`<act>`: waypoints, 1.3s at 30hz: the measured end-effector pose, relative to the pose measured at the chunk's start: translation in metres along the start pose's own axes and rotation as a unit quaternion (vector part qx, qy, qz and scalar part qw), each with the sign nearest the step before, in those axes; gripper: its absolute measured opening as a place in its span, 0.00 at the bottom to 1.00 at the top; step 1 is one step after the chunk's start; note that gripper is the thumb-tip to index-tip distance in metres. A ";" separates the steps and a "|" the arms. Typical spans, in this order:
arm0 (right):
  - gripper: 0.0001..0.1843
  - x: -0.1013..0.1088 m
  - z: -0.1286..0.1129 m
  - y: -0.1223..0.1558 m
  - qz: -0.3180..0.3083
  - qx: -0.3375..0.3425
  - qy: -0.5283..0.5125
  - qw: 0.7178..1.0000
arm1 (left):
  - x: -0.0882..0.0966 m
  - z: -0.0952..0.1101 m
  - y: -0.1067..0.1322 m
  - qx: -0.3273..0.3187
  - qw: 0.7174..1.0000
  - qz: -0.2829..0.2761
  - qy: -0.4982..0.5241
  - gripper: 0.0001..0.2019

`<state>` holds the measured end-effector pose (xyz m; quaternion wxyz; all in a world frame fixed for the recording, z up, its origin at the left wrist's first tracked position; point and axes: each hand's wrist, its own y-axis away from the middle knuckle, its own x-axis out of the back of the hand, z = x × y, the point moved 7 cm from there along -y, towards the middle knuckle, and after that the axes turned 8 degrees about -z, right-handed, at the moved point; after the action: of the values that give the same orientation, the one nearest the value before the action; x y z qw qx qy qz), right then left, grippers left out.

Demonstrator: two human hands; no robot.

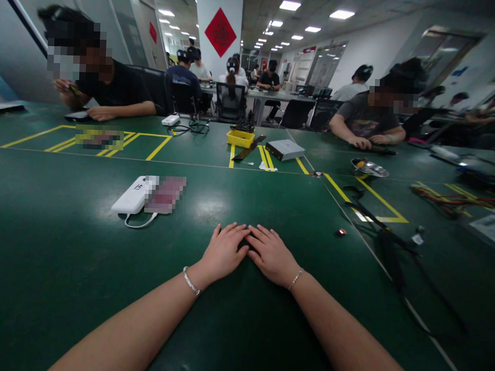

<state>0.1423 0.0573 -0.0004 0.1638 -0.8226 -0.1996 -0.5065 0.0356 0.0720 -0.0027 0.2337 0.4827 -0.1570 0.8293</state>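
Observation:
My left hand [225,251] lies palm down on the green table [65,276], its fingers stretched out. Beside it my right hand [273,255] rests flat in the same way, and the fingertips of the two hands meet. Neither hand holds anything. A bracelet circles each wrist. Ahead of my left hand, to the left, lies a white power bank [134,196] with a short white cable [143,224]. A blurred-out flat pinkish object [166,195] touches its right side. To the right of my right hand sits a small red item [341,232], too small to name.
Farther back stand a yellow bin [240,138] with black things in it, a grey metal box [287,149] and a metal bowl [370,167]. Black straps or cables [391,250] run along the right. Two people sit across the table, left and right. Yellow tape [157,149] marks the surface.

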 end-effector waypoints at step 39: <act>0.16 0.095 0.103 0.048 0.206 -0.247 0.139 0.937 | 0.014 0.002 0.001 -0.015 0.993 0.027 0.115 0.20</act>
<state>0.2845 0.0796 0.0370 0.0828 -0.7816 0.1301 -0.6044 0.0311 0.0736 0.0107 0.2347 0.3763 -0.1546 0.8829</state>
